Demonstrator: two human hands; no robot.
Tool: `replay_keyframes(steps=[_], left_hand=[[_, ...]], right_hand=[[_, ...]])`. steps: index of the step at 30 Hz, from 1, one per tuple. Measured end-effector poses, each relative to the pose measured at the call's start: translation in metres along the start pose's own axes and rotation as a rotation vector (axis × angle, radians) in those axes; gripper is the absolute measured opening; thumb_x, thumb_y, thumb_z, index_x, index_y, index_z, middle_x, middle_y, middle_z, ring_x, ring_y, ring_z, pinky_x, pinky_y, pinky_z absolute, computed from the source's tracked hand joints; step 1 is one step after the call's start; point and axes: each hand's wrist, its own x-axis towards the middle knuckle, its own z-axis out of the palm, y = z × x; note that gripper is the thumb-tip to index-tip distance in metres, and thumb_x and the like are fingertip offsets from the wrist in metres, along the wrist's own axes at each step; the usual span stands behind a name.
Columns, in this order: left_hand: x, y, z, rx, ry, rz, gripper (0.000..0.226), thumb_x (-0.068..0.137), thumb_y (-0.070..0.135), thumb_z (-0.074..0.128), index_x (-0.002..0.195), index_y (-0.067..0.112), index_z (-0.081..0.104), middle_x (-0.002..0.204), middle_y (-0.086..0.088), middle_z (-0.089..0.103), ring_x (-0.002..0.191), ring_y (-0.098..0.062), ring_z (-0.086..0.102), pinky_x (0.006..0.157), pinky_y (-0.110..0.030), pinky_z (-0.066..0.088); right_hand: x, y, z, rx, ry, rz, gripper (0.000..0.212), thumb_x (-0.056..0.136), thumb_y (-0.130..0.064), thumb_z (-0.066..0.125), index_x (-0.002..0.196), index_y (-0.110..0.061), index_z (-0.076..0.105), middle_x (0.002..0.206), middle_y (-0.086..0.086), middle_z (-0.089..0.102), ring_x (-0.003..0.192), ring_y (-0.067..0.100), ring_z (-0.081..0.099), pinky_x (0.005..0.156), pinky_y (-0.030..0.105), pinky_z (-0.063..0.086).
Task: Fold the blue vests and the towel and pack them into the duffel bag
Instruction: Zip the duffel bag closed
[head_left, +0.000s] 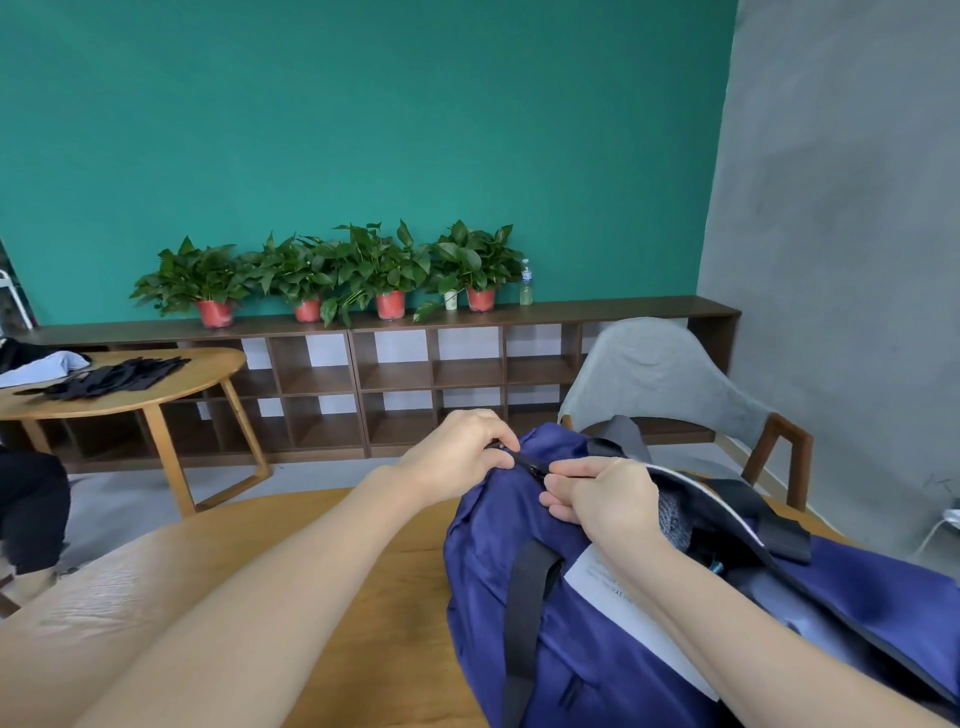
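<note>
The navy duffel bag (597, 623) lies on the wooden table, partly unzipped, grey fabric (675, 514) showing inside.

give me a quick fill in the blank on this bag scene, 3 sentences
1. Both hands work at the far end of the navy blue fabric duffel bag, which lies on a ____ table.
2. The left hand and right hand pinch at the bag's black ____.
3. Four leafy plants stand in ____ pots on the shelf.

Missing words: wooden; zipper; red

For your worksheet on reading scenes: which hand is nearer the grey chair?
Right. The right hand is on the bag just below the chair; the left hand lies further to the chair's left.
</note>
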Motion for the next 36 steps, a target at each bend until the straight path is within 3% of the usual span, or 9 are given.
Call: replay_keyframes(steps=[4,8,12,15,17,20,22,28,36], left_hand=[[-0.014,-0.011,-0.006,-0.011,0.053,-0.086,0.011,0.094,0.017,0.068,0.103,0.017,0.073,0.098,0.007,0.059,0.087,-0.008,0.053,0.081,-0.018,0.039],[-0.028,-0.018,-0.013,0.015,0.1,-0.15,0.009,0.094,0.012,0.066,0.101,0.015,0.072,0.095,0.006,0.058,0.086,-0.01,0.053,0.082,-0.019,0.038],[-0.046,-0.028,-0.023,0.021,0.149,-0.232,0.011,0.094,0.008,0.066,0.092,0.019,0.068,0.093,0.004,0.058,0.087,-0.013,0.056,0.08,-0.017,0.038],[-0.056,-0.026,-0.022,0.056,0.175,-0.265,0.014,0.094,0.008,0.065,0.091,0.022,0.066,0.096,0.003,0.059,0.093,-0.018,0.055,0.088,-0.033,0.046],[-0.057,-0.009,-0.02,0.143,0.217,-0.172,0.009,0.094,0.017,0.067,0.1,0.021,0.072,0.102,0.007,0.063,0.101,-0.019,0.052,0.094,-0.038,0.045],[-0.051,0.042,-0.016,0.084,0.212,0.058,0.025,0.09,0.039,0.072,0.113,0.029,0.074,0.111,0.012,0.068,0.107,-0.014,0.051,0.097,-0.032,0.041],[-0.043,0.074,-0.007,0.019,0.146,0.144,0.038,0.085,0.046,0.075,0.12,0.031,0.072,0.116,0.015,0.067,0.111,-0.009,0.05,0.1,-0.026,0.038],[-0.03,0.108,0.017,0.005,0.058,0.147,0.035,0.09,0.032,0.074,0.124,0.024,0.071,0.117,0.009,0.068,0.111,-0.012,0.05,0.101,-0.035,0.04],[-0.024,0.118,0.019,0.081,-0.016,0.094,0.023,0.093,0.03,0.069,0.111,0.015,0.071,0.098,0.01,0.058,0.101,-0.01,0.047,0.091,-0.025,0.041]], right_hand=[[-0.012,-0.005,-0.01,0.025,-0.023,0.018,0.009,0.086,0.002,0.074,0.09,-0.006,0.076,0.076,0.011,0.076,0.067,0.017,0.076,0.057,0.018,0.058],[-0.03,-0.01,-0.024,0.056,-0.022,0.002,0.009,0.085,0.003,0.074,0.085,-0.005,0.075,0.075,0.014,0.076,0.063,0.016,0.075,0.058,0.018,0.058],[-0.042,-0.012,-0.052,0.03,0.003,-0.026,0.012,0.083,0.001,0.076,0.078,-0.01,0.077,0.075,0.013,0.076,0.07,0.02,0.076,0.079,0.028,0.061],[-0.046,-0.011,-0.07,0.056,0.004,-0.018,0.008,0.082,0.0,0.078,0.083,-0.008,0.078,0.076,0.011,0.077,0.072,0.022,0.077,0.083,0.032,0.06],[-0.05,-0.011,-0.075,0.086,-0.007,-0.015,0.007,0.082,0.0,0.078,0.086,-0.006,0.077,0.077,0.012,0.077,0.071,0.02,0.076,0.077,0.027,0.061],[-0.055,-0.013,-0.076,0.136,-0.029,-0.024,0.007,0.083,0.002,0.078,0.087,-0.003,0.076,0.079,0.014,0.077,0.069,0.019,0.076,0.066,0.018,0.06],[-0.056,-0.014,-0.075,0.15,-0.037,-0.031,0.008,0.083,0.002,0.078,0.089,-0.003,0.076,0.078,0.016,0.076,0.072,0.021,0.076,0.067,0.021,0.061],[-0.059,-0.016,-0.081,0.093,-0.055,-0.077,0.007,0.084,0.0,0.077,0.088,-0.006,0.078,0.075,0.012,0.076,0.075,0.02,0.076,0.067,0.019,0.059],[-0.055,-0.009,-0.102,0.018,-0.053,-0.063,0.009,0.083,-0.002,0.078,0.087,-0.01,0.078,0.073,0.01,0.076,0.073,0.021,0.076,0.074,0.025,0.059]])
